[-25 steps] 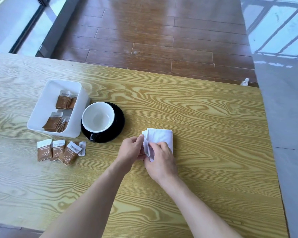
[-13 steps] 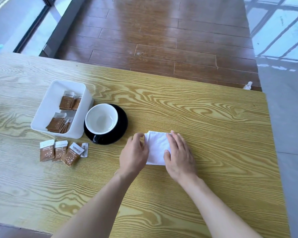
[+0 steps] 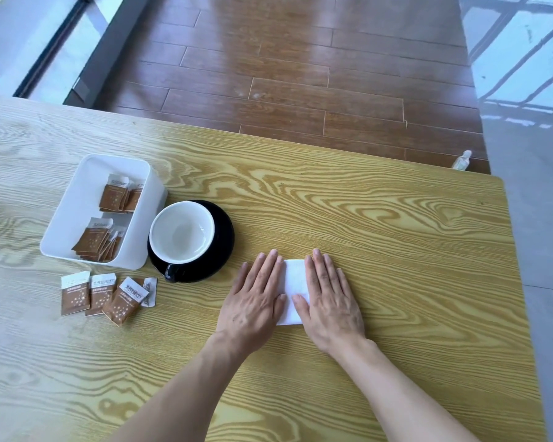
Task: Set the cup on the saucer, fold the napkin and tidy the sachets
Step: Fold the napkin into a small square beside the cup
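Observation:
A folded white napkin (image 3: 293, 283) lies flat on the wooden table (image 3: 396, 250). My left hand (image 3: 256, 298) and my right hand (image 3: 329, 298) rest palm-down on its two sides, fingers straight, covering most of it. A cup (image 3: 182, 231), white inside and black outside, stands on the black saucer (image 3: 222, 247), its handle toward me. Several brown sachets (image 3: 106, 296) lie loose on the table left of the saucer. More sachets (image 3: 104, 224) sit inside the white box (image 3: 74, 205).
The table's far edge and right edge border a drop to the wood and grey floor. A small clear bottle (image 3: 462, 160) stands on the floor past the far right corner. Bare table lies right of the napkin.
My hands went from pinching and folding the napkin to lying flat on it, pressing it down. The napkin now lies flatter.

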